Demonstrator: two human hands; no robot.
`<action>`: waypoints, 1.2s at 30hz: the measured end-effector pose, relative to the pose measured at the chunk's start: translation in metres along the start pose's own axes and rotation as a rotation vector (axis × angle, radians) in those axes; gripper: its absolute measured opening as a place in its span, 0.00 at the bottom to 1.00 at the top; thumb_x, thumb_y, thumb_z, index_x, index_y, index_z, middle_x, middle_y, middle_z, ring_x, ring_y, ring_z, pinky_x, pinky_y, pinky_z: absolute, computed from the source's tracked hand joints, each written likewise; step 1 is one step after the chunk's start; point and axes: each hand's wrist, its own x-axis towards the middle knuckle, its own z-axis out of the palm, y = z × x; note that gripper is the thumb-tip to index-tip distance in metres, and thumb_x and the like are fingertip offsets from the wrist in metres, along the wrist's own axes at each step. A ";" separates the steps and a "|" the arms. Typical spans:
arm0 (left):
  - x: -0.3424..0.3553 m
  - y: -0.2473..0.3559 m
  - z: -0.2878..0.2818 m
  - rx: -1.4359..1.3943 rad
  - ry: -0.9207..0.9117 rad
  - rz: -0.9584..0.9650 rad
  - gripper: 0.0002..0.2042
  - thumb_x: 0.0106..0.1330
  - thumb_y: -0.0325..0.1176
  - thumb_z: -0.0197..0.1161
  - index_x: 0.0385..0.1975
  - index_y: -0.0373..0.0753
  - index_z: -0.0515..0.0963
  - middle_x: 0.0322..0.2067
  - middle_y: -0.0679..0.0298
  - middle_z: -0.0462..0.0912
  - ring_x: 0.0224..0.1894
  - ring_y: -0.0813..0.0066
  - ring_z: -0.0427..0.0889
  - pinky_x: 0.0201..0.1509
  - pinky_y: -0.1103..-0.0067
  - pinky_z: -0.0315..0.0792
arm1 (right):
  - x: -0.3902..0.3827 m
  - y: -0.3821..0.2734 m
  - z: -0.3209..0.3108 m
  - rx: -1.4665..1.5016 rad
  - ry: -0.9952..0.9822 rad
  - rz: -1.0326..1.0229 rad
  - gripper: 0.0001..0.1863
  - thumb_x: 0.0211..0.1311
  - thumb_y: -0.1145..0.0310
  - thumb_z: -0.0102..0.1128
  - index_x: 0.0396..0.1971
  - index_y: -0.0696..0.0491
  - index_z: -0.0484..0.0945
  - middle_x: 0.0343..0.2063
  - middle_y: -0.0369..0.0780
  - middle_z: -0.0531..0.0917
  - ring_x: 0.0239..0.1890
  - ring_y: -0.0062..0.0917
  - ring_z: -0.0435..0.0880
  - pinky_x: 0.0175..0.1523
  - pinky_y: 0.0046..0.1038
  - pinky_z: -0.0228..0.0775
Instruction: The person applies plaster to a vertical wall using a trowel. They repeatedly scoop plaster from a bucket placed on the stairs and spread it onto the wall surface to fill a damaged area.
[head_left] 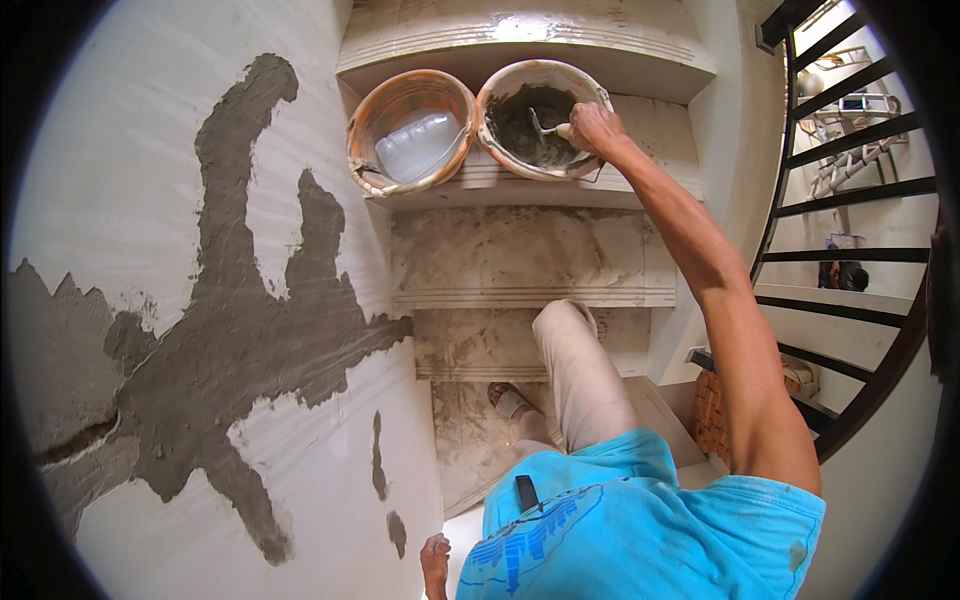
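My right hand (597, 130) is closed round the handle of a trowel (547, 126), whose blade is sunk in wet grey mortar (520, 118). That mortar lies in a paint-smeared bucket (490, 150) standing on a stair step. Touching it on the left, a second, orange bucket (362, 130) holds a cloudy white plastic container (418, 145). Low by the wall hangs my left hand (435, 562), its fingers curled together and no tool showing in them. Fresh grey mortar patches (250, 340) spread across the white wall (330, 480) on my left.
Dirt-stained stair steps (530, 250) rise ahead, with my bent knee (570, 330) and sandalled foot (512, 398) on them. A black metal railing (850, 195) runs along the right. Orange bricks (710, 415) sit beside it. A dark crack (80, 440) cuts the wall at far left.
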 end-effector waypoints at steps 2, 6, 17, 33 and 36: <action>0.001 -0.001 0.000 -0.018 -0.011 0.025 0.22 0.71 0.46 0.61 0.55 0.34 0.79 0.37 0.66 0.84 0.39 0.74 0.83 0.42 0.75 0.78 | 0.000 -0.001 -0.003 0.057 -0.044 0.028 0.14 0.58 0.62 0.67 0.32 0.59 0.88 0.33 0.54 0.88 0.38 0.48 0.89 0.42 0.47 0.81; 0.009 0.001 -0.001 -0.045 -0.041 0.067 0.22 0.71 0.46 0.61 0.55 0.34 0.79 0.37 0.65 0.84 0.39 0.74 0.83 0.44 0.74 0.78 | 0.003 -0.010 -0.003 0.192 -0.177 0.103 0.17 0.57 0.61 0.67 0.33 0.63 0.87 0.35 0.58 0.88 0.40 0.50 0.89 0.46 0.46 0.81; 0.022 -0.027 -0.002 -0.095 -0.016 -0.004 0.24 0.70 0.49 0.63 0.55 0.36 0.79 0.39 0.65 0.85 0.41 0.72 0.84 0.45 0.72 0.79 | 0.002 0.022 0.017 -0.135 -0.194 -0.482 0.10 0.58 0.65 0.65 0.31 0.56 0.89 0.26 0.48 0.87 0.28 0.38 0.88 0.37 0.36 0.82; 0.021 -0.002 -0.002 -0.067 0.005 0.029 0.21 0.70 0.43 0.61 0.55 0.33 0.79 0.38 0.64 0.85 0.41 0.73 0.84 0.45 0.73 0.79 | -0.064 -0.003 -0.026 0.883 -0.250 0.239 0.17 0.53 0.69 0.55 0.35 0.64 0.87 0.15 0.43 0.79 0.13 0.26 0.76 0.17 0.31 0.68; 0.021 0.001 -0.004 -0.066 -0.003 0.042 0.21 0.70 0.43 0.61 0.55 0.34 0.80 0.38 0.64 0.85 0.41 0.73 0.84 0.45 0.73 0.79 | -0.070 0.000 -0.019 0.973 -0.272 0.244 0.18 0.54 0.68 0.55 0.37 0.64 0.87 0.17 0.42 0.79 0.15 0.25 0.77 0.17 0.32 0.67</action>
